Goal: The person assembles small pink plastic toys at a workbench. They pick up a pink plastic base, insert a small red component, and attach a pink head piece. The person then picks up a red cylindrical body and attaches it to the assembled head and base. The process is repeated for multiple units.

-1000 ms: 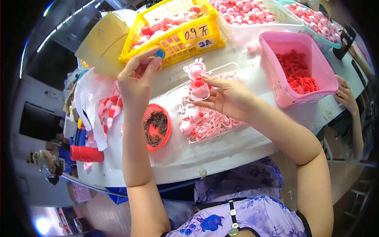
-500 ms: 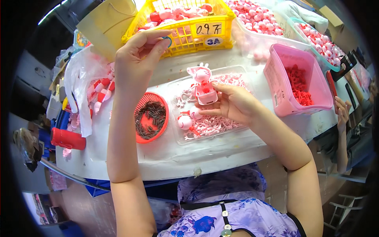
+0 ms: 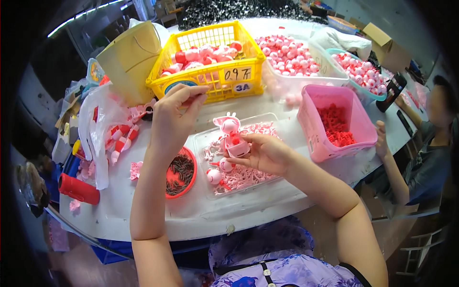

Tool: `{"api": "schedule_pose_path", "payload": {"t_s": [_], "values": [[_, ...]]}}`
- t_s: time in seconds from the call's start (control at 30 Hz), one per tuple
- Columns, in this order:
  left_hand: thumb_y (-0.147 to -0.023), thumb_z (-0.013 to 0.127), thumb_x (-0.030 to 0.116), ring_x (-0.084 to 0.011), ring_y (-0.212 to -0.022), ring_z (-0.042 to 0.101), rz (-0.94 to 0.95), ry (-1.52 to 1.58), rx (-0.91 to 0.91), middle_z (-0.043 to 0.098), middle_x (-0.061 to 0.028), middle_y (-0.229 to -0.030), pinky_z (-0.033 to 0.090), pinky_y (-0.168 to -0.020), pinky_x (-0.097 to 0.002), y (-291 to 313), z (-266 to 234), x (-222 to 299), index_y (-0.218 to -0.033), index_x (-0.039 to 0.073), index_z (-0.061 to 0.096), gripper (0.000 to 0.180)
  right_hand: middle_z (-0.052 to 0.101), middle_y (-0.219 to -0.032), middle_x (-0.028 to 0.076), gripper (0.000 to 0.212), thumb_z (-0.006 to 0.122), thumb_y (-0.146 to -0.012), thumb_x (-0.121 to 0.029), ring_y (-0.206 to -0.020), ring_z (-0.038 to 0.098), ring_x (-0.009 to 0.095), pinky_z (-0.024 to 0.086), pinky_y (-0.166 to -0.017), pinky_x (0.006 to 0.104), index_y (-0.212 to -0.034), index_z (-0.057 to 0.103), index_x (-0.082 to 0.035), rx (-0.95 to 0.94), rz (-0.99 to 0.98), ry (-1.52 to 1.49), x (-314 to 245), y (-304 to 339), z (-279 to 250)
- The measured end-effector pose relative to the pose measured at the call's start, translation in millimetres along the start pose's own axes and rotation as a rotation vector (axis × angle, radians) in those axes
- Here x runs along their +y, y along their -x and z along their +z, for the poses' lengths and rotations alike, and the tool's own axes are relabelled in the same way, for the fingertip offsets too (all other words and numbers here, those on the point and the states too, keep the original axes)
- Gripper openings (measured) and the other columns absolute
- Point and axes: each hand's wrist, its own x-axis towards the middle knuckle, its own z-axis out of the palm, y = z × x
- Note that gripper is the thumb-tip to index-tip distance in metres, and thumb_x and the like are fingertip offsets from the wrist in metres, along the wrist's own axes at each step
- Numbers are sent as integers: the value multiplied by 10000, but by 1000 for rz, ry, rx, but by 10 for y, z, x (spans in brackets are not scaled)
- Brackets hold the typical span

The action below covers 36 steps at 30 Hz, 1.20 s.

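My right hand (image 3: pixel 267 154) grips a pink and white toy figure (image 3: pixel 235 144) with an eared, smiling head and a red part on its front. It holds the figure upright above a clear tray (image 3: pixel 279 125) of pink, branching plastic pieces (image 3: pixel 246 180). Raised in front of the yellow basket, my left hand (image 3: pixel 174 110) is closed in a pinch; whatever its fingertips hold is too small to make out. Two round white-and-red toy heads (image 3: pixel 214 176) lie at the tray's left side. A red round basket (image 3: pixel 193 179) of dark screw-like pieces (image 3: pixel 181 168) is partly behind my left forearm.
Behind my left hand stands a yellow basket (image 3: pixel 256 79) of red and white parts. A pink bin (image 3: pixel 311 119) with red pieces is at right; bins of round heads (image 3: pixel 291 60) stand farther back. A red cylinder (image 3: pixel 79 188) lies at left. Another person's hand (image 3: pixel 381 138) is far right.
The view has shifted, showing more of the table's far side. My right hand keeps hold of the toy figure, and my left hand stays raised in a pinch.
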Motion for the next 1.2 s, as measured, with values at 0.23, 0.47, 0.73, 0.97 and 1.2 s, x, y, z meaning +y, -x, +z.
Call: {"api": "schedule_pose_path", "payload": {"t_s": [0.23,0.47,0.73,0.97,1.2], "values": [[-851,624,2,-122,-832,642,73,-88,17,654,-78,-958,503,-765,-233,-43,-91,-5,-1027,-10,669,182,588,-1076,155,253,421,-989,-192,-994,605,277,509,-951,415,-1130,496,3,35,-76,-32,67,175,185],[-855,617,-1,-115,-823,645,88,-68,43,650,-72,-922,498,-752,-235,-3,-249,83,-1049,-3,670,201,576,-1124,141,308,461,-979,-218,-1075,567,259,461,-1007,411,-1178,485,16,83,-8,3,376,742,568],[-860,634,74,-194,-756,654,146,-34,109,647,-119,-863,515,-720,-278,1,-252,140,-992,-7,664,157,469,-1269,237,438,391,-1001,-245,-1175,521,317,474,-994,414,-1329,329,39,177,150,-46,530,1131,347],[-861,635,84,-203,-759,652,154,-55,98,650,-126,-878,514,-715,-284,8,-229,145,-983,-9,664,156,503,-1212,229,402,410,-996,-256,-1149,534,321,437,-1035,430,-1259,395,48,196,160,-58,477,1106,279],[-871,617,85,-211,-780,649,138,-101,48,646,-117,-900,500,-723,-295,20,-182,96,-996,2,663,157,497,-1265,241,428,421,-990,-278,-1132,554,312,479,-971,412,-1306,389,9,197,178,-109,464,1134,246]]}}
